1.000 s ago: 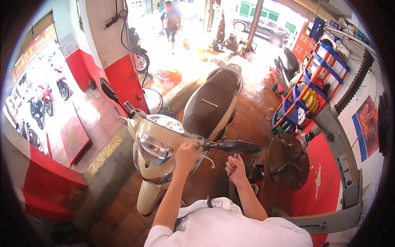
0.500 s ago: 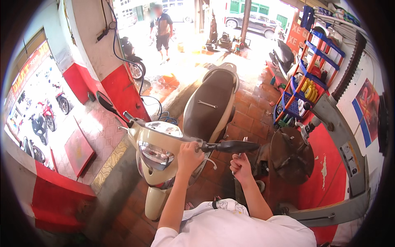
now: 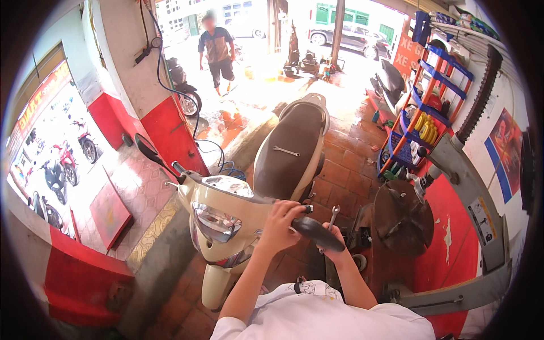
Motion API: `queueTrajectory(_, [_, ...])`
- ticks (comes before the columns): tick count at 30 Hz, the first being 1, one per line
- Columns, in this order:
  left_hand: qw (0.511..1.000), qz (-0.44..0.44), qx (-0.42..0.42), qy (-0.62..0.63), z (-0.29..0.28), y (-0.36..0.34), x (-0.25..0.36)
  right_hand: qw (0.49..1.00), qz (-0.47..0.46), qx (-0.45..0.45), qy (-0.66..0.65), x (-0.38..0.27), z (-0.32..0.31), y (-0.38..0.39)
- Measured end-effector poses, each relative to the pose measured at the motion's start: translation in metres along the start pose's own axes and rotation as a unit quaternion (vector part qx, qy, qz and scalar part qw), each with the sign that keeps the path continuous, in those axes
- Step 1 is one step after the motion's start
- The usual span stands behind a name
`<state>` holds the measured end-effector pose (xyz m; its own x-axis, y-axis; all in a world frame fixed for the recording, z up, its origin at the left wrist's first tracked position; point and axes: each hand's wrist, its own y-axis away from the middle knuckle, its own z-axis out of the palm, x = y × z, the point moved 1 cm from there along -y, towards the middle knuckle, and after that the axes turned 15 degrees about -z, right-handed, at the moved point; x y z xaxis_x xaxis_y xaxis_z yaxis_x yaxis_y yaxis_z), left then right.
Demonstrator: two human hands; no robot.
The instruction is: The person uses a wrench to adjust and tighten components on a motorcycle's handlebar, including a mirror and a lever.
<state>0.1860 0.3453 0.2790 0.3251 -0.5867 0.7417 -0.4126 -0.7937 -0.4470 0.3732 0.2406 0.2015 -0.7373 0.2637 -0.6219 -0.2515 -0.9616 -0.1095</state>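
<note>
Across the tiled workshop floor [image 3: 340, 161] stood a cream scooter [image 3: 249, 207], its front toward the worker and its handlebars at about waist height. On the worker's right rose a grey machine [image 3: 467, 184] with a dark round plate [image 3: 403, 218]; a second person [image 3: 218, 48] was on foot near the open front, well apart from the work. The scooter's brown seat [image 3: 283, 170] lay beyond the handlebars. At the handlebar end on the worker's right, I noted a black mirror [image 3: 320, 233], its long axis slanting from the left fingers down toward the worker's right. The left hand [image 3: 279, 229] was nearer its inner end, the right hand [image 3: 330, 242] nearer its outer end and partly hidden behind it. The left fingers were bent over the inner end; their undersides were out of sight, so I could not tell whether they had closed around it. The right fingers were curled about a wrench [image 3: 334, 213], whose open end pointed up past the mirror; contact between that hand and the mirror could not be confirmed. A loose wrench [image 3: 287, 151] lay crosswise on the seat, touched by neither hand.
</note>
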Motion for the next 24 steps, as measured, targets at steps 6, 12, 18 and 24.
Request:
queueTrajectory(6, [0.986,-0.047,0.070,0.145,0.022,0.032,-0.024,0.986,0.055,-0.064,0.145,0.002,0.023,0.000])
queueTrajectory(12, [0.868,-0.197,0.197,0.412,0.011,0.023,-0.055,0.912,0.033,-0.042,0.407,0.003,0.009,-0.026])
queueTrajectory(18, [0.888,-0.315,0.108,0.317,0.003,-0.059,-0.066,0.894,-0.001,-0.018,0.449,0.054,-0.059,-0.091])
queueTrajectory(24, [0.969,-0.245,-0.011,0.003,0.034,-0.065,-0.030,0.859,0.063,-0.016,0.508,0.076,-0.050,-0.120])
